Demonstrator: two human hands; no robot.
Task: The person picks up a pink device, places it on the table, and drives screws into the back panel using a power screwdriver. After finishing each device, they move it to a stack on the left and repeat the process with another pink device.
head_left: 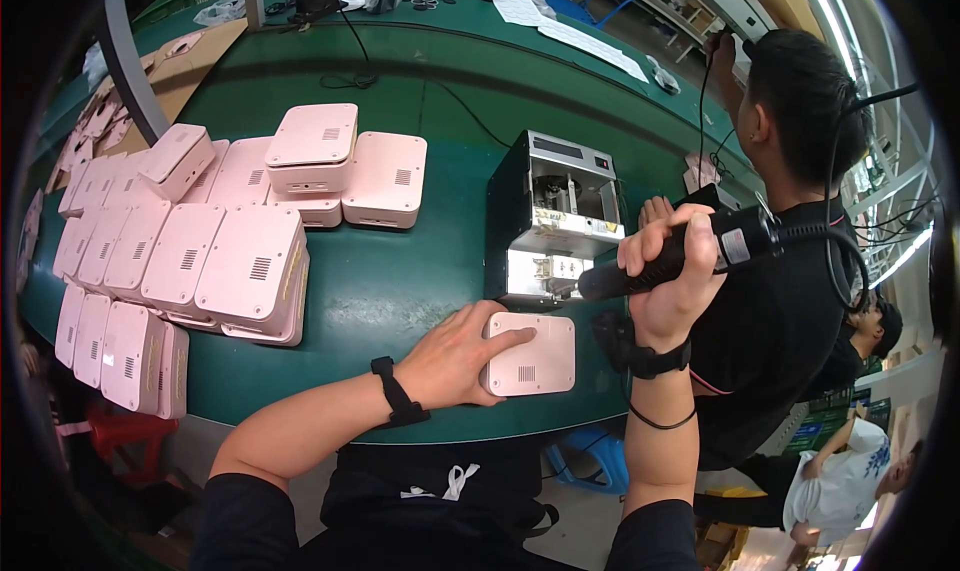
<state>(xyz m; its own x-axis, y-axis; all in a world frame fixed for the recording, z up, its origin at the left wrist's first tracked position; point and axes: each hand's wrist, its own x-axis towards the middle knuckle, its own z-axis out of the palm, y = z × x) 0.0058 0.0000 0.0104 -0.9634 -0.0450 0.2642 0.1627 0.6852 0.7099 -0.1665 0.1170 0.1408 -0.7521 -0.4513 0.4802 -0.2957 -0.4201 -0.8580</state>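
My left hand [452, 355] grips a pale pink plastic box [548, 357] by its left side, the thumb lying across its top. The box lies flat near the table's front edge, its vented face with corner screw holes upward. Raised on the right, my right hand [678, 276] is wrapped round a black electric screwdriver [742, 239] with a cable at its rear end. The screwdriver's front end points left, at the lower front of a black and silver screw feeder [560, 186]. Its tip is too small to make out against the feeder.
Stacks of similar pink boxes [248, 261] fill the left of the green table [380, 301]. A co-worker in black [790, 301] stands close on the right, a hand near the feeder. Cables [465, 111] and paper sheets [590, 51] lie farther back.
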